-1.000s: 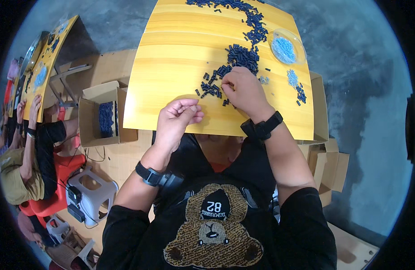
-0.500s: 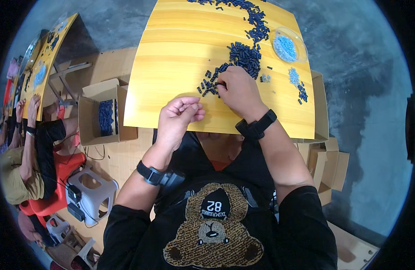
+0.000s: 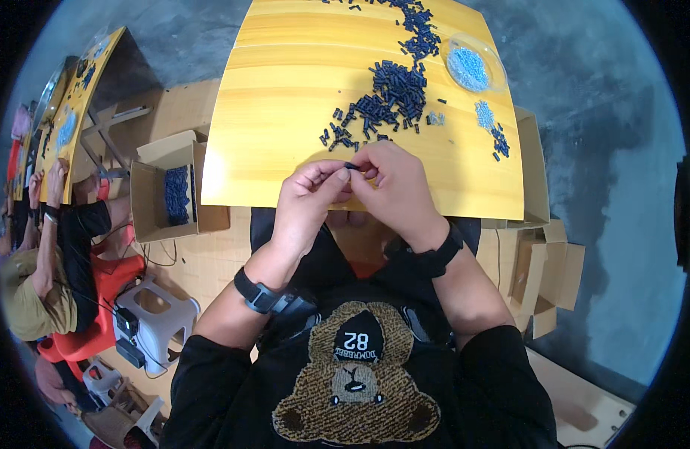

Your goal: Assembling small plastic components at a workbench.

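Above the near edge of the yellow table (image 3: 285, 112), my two hands meet fingertip to fingertip. A small black cylindrical piece (image 3: 351, 166) shows between them. My right hand (image 3: 396, 179) pinches it, and the closed thumb and fingers of my left hand (image 3: 309, 196) touch its other side; whether a second tiny part sits in the left pinch is hidden. Just beyond my hands spreads a pile of black cylindrical pieces (image 3: 397, 90), with loose ones at its near left. Some small clear pieces (image 3: 435, 119) lie beside the pile.
At the right stand a clear round dish of light-blue bits (image 3: 468, 69), a small heap of pale-blue bits (image 3: 485, 114) and a cluster of black pieces (image 3: 500, 142). Cardboard boxes flank the table, one (image 3: 169, 187) at left. Another person's hands (image 3: 54, 183) rest at a table far left.
My right hand has come back from the black pile toward me with a black piece, and its fingertips now meet those of my left hand.
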`<state>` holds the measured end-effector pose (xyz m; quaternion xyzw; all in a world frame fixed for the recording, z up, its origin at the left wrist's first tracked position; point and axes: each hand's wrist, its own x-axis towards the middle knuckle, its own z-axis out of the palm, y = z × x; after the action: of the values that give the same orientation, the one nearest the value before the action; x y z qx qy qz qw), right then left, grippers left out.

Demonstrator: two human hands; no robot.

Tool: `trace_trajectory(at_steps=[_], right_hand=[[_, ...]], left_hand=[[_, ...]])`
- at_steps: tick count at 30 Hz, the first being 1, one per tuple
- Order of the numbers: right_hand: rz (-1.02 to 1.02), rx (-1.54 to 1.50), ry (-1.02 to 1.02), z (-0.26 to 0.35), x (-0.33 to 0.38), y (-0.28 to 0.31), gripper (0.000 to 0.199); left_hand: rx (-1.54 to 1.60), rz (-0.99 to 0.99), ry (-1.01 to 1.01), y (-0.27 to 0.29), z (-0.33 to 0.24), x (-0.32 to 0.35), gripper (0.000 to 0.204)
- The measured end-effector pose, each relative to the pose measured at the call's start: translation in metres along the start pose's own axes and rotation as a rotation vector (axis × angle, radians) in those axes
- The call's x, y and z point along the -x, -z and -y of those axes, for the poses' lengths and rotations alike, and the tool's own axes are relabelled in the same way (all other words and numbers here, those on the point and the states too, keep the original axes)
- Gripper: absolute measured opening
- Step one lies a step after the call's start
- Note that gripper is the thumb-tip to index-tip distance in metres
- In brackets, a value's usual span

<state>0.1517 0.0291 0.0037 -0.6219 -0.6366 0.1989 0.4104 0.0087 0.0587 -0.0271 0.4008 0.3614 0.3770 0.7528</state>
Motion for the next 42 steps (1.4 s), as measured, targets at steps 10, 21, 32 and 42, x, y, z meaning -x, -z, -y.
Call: trace_trajectory(at_steps=[10,21,32,42], right_hand=[[-0.07,-0.238,-0.03,0.006,0.034,0.002,0.013],[-0.12,-0.245,0.069,-0.003,0.057,0.015,0.019],[0.005,-0.464,-0.028,-0.008,0.069,0.021,0.018],[0.03,-0.449,0.007,-0.012,0.068,0.021,0.016]], left_hand=[[0.125,0.001,0.031,-0.003,0.009,0.014,0.013],[0.012,0.083,0.098,-0.016,0.009,0.029,0.015],[0.119,0.097,0.209,-0.018,0.003,0.038,0.023],[0.084,0.089,0.294,-0.018,0.004,0.034,0.014]])
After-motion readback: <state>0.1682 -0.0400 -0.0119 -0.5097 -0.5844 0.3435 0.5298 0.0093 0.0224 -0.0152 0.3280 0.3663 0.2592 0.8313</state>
